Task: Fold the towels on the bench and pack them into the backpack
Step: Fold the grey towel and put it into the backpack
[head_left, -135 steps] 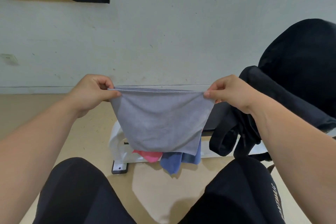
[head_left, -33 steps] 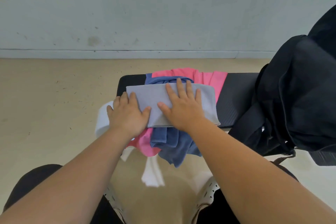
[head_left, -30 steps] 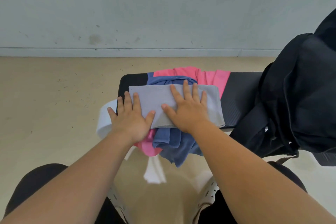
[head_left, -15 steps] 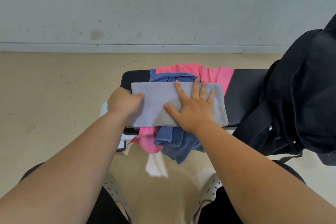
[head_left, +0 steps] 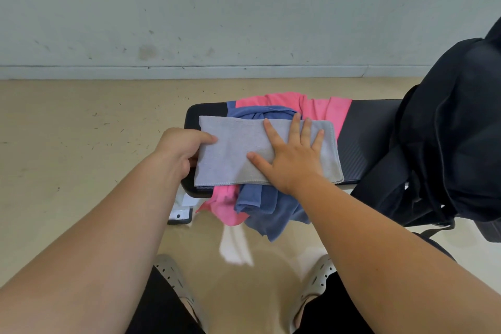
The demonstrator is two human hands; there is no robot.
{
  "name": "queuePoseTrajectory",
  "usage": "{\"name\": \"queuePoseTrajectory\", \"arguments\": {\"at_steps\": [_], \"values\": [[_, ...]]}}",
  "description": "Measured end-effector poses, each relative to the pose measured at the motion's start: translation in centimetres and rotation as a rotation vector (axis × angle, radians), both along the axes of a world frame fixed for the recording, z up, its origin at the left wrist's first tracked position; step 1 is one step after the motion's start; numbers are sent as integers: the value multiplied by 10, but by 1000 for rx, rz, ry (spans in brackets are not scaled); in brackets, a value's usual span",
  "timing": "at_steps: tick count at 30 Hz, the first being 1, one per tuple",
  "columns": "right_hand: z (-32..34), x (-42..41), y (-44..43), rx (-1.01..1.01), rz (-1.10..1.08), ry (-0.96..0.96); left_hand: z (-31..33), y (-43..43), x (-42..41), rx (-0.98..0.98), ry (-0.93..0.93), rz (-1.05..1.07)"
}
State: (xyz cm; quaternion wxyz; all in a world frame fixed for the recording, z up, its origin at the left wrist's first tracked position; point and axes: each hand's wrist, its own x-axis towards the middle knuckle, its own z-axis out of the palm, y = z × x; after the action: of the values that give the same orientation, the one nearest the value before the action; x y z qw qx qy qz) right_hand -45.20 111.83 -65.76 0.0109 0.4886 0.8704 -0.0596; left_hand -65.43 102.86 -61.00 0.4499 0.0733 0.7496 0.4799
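So, grey towel [head_left: 238, 154]: folded strip on the bench [head_left: 360, 138], over the blue towel [head_left: 268, 206] and pink towel [head_left: 320, 108]; near edge at the bench lip.
Left hand [head_left: 180, 150]: pinches its 9 o'clock edge, thumb on top.
Right hand [head_left: 292, 160]: flat, fingers spread, pressing the 3 o'clock half.
Backpack [head_left: 450, 144]: at 3 o'clock, crowding the bench.
Room: bare floor [head_left: 81, 144] at 9 o'clock.

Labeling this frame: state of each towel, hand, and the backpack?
grey towel: folded, flat atop pile
blue towel: unfolded, hanging off bench
pink towel: unfolded, under the others
left hand: gripping grey towel's left edge
right hand: flat, pressing grey towel
backpack: on bench, opening not visible
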Motion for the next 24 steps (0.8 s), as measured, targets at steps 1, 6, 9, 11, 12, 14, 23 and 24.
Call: {"name": "queuePoseTrajectory", "arguments": {"at_steps": [1,6,9,11,12,14,23,24], "values": [[0,0,0,-1,0,-1,2,-2,-3,5,-54,-12],[0,-1,0,-1,0,-7,9,-6,-6,93,-124,-139],[1,-1,1,-12,0,-9,13,-6,-1,150,-131,-95],[2,-2,1,-30,-1,-6,20,-4,5,196,-140,-37],[3,-3,1,-45,-1,-8,25,-3,9,228,-137,-29],[5,-3,2,-96,1,-10,38,3,20,293,-106,-59],[42,63,29,-332,-350,1006,65,55,104,338,201,-209],[39,73,31,-344,-409,1020,61,63,114,319,294,-243]]}}
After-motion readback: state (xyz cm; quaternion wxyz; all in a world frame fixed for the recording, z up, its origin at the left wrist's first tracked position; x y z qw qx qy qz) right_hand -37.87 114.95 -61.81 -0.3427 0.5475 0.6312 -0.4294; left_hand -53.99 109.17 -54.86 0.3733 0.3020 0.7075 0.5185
